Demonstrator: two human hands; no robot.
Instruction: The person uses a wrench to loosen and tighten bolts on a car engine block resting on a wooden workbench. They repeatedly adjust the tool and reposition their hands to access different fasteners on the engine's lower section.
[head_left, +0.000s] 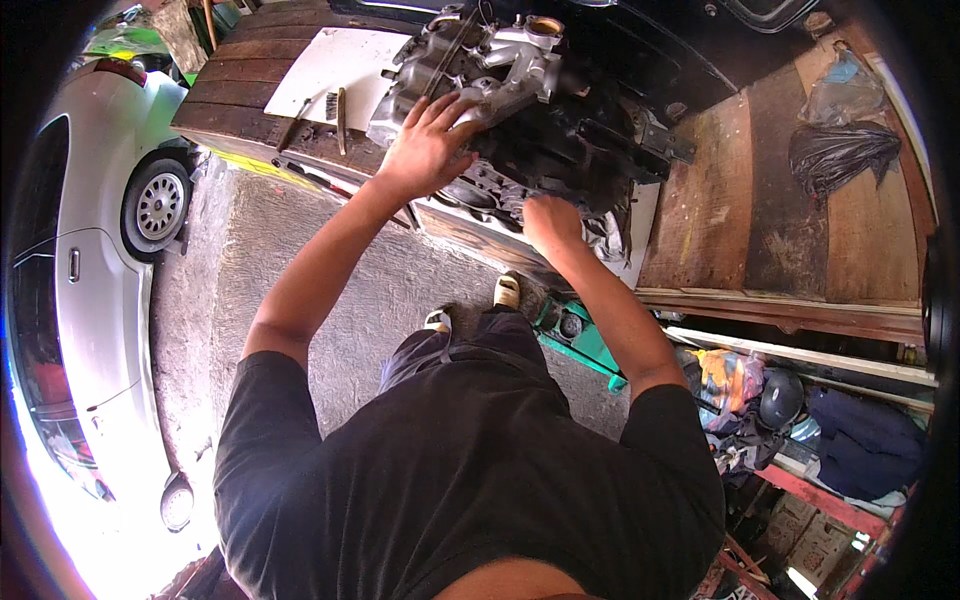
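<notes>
Left hand (428, 140): fingers spread flat on the grey engine (505, 100).
Right hand (548, 222): clenched at the engine's near edge.
Engine: on the wooden bench (770, 220).
Bags: black bag (840, 155) and clear bag (840, 90), far right of bench.

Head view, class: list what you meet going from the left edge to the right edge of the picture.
Silver car → wire brush on the white board → left hand on the engine's grey metal casting → right hand at the engine's lower edge → black plastic bag on the wooden bench.
</notes>
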